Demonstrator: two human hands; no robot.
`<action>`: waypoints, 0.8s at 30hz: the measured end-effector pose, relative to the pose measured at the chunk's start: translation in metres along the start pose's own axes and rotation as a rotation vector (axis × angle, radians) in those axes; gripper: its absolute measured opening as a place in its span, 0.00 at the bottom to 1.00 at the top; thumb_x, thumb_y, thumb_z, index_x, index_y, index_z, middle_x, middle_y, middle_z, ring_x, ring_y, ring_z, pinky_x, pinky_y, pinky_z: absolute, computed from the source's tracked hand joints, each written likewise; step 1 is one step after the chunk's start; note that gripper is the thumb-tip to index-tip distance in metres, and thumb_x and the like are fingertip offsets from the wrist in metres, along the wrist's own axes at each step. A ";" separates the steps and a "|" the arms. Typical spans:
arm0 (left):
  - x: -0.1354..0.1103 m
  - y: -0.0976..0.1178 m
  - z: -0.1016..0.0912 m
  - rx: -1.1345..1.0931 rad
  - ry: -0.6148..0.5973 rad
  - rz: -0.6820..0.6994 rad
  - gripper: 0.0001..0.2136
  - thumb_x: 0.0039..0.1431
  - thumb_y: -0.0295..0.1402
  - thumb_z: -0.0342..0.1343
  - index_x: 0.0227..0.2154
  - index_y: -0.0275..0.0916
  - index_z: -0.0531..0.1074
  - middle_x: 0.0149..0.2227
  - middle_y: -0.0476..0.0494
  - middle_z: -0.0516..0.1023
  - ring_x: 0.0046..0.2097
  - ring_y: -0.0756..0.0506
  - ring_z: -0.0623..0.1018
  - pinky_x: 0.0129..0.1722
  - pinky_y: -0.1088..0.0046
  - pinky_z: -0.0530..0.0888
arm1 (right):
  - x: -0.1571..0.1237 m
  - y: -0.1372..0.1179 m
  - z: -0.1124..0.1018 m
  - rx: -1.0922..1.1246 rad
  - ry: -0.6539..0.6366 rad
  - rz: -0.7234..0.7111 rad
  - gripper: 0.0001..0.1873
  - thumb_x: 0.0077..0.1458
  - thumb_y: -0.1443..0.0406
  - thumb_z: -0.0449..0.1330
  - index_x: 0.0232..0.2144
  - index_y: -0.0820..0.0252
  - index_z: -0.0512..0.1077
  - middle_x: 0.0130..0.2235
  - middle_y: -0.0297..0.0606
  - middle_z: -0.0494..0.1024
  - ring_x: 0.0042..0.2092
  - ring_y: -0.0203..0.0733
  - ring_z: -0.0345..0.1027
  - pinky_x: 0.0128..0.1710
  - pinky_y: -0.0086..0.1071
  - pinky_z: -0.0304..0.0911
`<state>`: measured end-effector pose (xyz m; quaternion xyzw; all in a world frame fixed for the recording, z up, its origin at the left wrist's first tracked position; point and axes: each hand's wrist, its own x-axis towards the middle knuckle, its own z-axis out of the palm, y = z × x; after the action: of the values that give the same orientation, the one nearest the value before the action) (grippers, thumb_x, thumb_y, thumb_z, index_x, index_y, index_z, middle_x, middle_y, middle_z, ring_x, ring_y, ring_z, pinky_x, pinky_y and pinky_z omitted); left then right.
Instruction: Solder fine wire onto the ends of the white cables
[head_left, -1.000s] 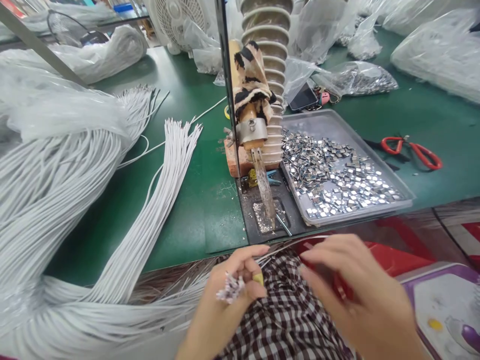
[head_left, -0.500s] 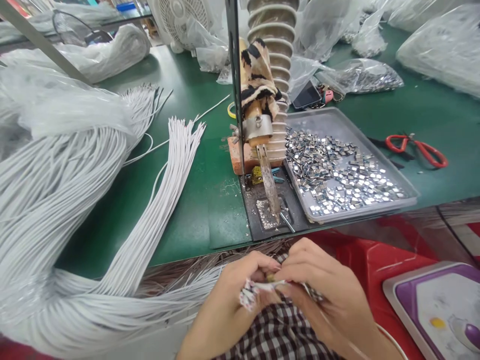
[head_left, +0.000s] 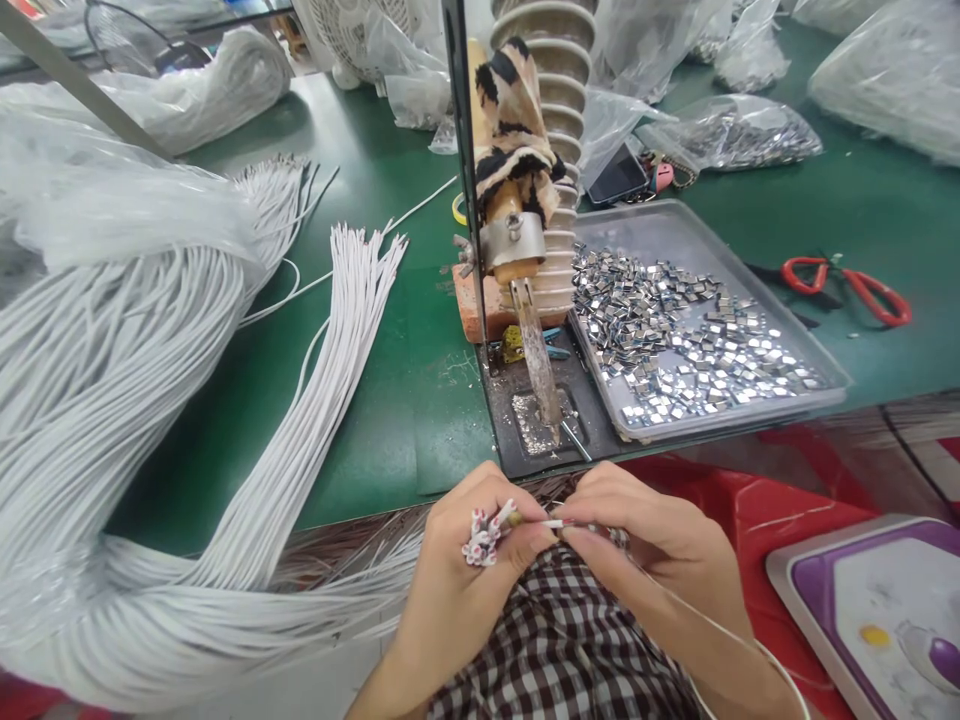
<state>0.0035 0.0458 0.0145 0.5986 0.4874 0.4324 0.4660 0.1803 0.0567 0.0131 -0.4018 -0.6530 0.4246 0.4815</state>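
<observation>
Just in front of the lever press (head_left: pixel 525 300), below the table edge and over a checked lap, the left hand (head_left: pixel 465 590) was closed around a bunch of cord ends (head_left: pixel 484 535), their cut tips showing red and white. The right hand (head_left: pixel 652 545) had thumb and forefinger pinched on a single white cord (head_left: pixel 553 523) drawn out of that bunch. I could not tell whether any tip carried metal yet. By my reckoning little was done. A thick heap of white cords (head_left: pixel 112 400), smooth and round, lay far left of the press, with a thinner fanned row (head_left: pixel 330 370) between the two. Right of the press a grey plastic tray (head_left: pixel 750 425) held a deep scatter of small, shiny, squarish metal clips (head_left: pixel 675 340). Red-handled scissors (head_left: pixel 847 285) lay beyond the tray on the green table (head_left: pixel 375 200).
</observation>
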 end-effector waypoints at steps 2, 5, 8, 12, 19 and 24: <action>0.001 0.000 0.001 -0.015 0.007 0.016 0.05 0.63 0.27 0.60 0.31 0.41 0.74 0.28 0.53 0.70 0.29 0.52 0.68 0.29 0.77 0.63 | 0.001 0.000 -0.002 0.061 -0.031 0.091 0.09 0.58 0.73 0.61 0.33 0.55 0.79 0.28 0.31 0.79 0.31 0.33 0.70 0.31 0.26 0.66; 0.003 -0.001 0.002 -0.021 0.015 0.036 0.05 0.62 0.27 0.62 0.31 0.41 0.75 0.29 0.53 0.71 0.30 0.52 0.69 0.30 0.77 0.64 | 0.001 -0.001 -0.004 0.121 -0.057 0.284 0.08 0.58 0.69 0.61 0.28 0.57 0.77 0.26 0.32 0.73 0.29 0.33 0.65 0.28 0.27 0.61; 0.003 -0.003 0.002 -0.062 -0.012 0.050 0.05 0.62 0.29 0.63 0.30 0.42 0.75 0.28 0.53 0.71 0.30 0.52 0.70 0.29 0.77 0.64 | 0.003 -0.004 -0.002 0.288 -0.138 0.459 0.11 0.58 0.63 0.61 0.24 0.60 0.73 0.24 0.31 0.69 0.26 0.32 0.59 0.27 0.27 0.57; 0.003 -0.009 0.000 -0.144 -0.005 0.024 0.04 0.63 0.32 0.62 0.31 0.44 0.76 0.29 0.53 0.72 0.31 0.51 0.70 0.31 0.77 0.65 | 0.011 -0.006 -0.008 0.267 -0.175 0.427 0.13 0.60 0.61 0.59 0.24 0.60 0.73 0.24 0.32 0.72 0.27 0.34 0.62 0.27 0.29 0.58; 0.006 -0.016 0.001 -0.259 0.015 -0.045 0.04 0.64 0.33 0.61 0.35 0.45 0.80 0.36 0.48 0.75 0.38 0.48 0.75 0.38 0.75 0.70 | 0.051 0.023 -0.063 -1.066 0.232 0.040 0.07 0.59 0.66 0.60 0.30 0.58 0.77 0.33 0.42 0.79 0.38 0.50 0.69 0.34 0.38 0.58; 0.010 -0.012 0.003 -0.254 0.024 -0.060 0.05 0.64 0.32 0.60 0.36 0.43 0.81 0.41 0.45 0.78 0.45 0.46 0.77 0.45 0.72 0.72 | 0.060 0.031 -0.066 -1.083 0.155 -0.007 0.09 0.58 0.67 0.59 0.25 0.57 0.75 0.30 0.39 0.79 0.36 0.48 0.70 0.32 0.36 0.58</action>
<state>0.0053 0.0566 0.0027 0.5147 0.4517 0.4837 0.5451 0.2356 0.1335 0.0131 -0.6203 -0.7421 -0.0050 0.2538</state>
